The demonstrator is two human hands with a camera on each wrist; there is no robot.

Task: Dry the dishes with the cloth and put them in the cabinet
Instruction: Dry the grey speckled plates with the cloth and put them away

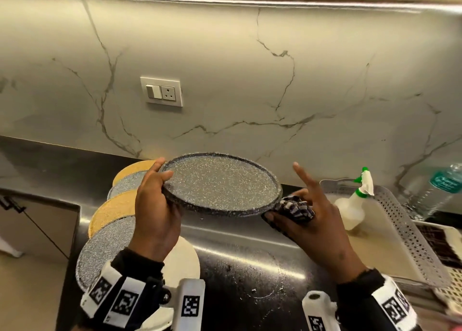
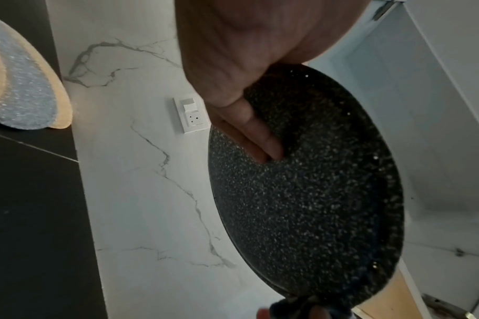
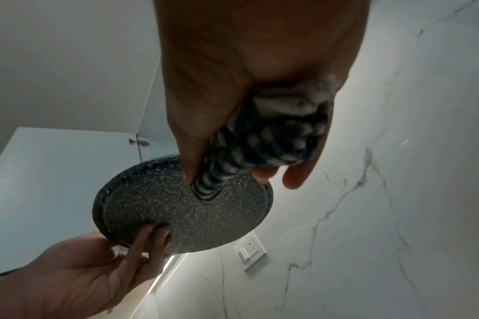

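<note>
While your left hand (image 1: pixel 155 205) grips the speckled dark plate (image 1: pixel 221 183) by its near-left rim, thumb on top and fingers (image 2: pixel 255 138) flat under the base, the plate hangs in the air above the counter (image 1: pixel 250 263), well clear of it. Your right hand (image 1: pixel 315 220) pinches the bunched checked cloth (image 1: pixel 297 209) against the plate's right edge, index finger sticking up free. Judge the plate as stiff, breakable and likely slick where damp; a one-sided hold lets it tip, so keep the fingers spread wide beneath and let the cloth hand steady the far rim as it wipes. The cloth is soft and will bunch, so press it rather than drag a loose tail.

To your left, a row of overlapping round plates (image 1: pixel 112 213), grey and tan, lies on the counter. To your right, a perforated tray (image 1: pixel 410 233) holds a spray bottle (image 1: pixel 355 203), with a water bottle (image 1: pixel 435 188) behind. An open cabinet shows only in the wrist views, up high.
</note>
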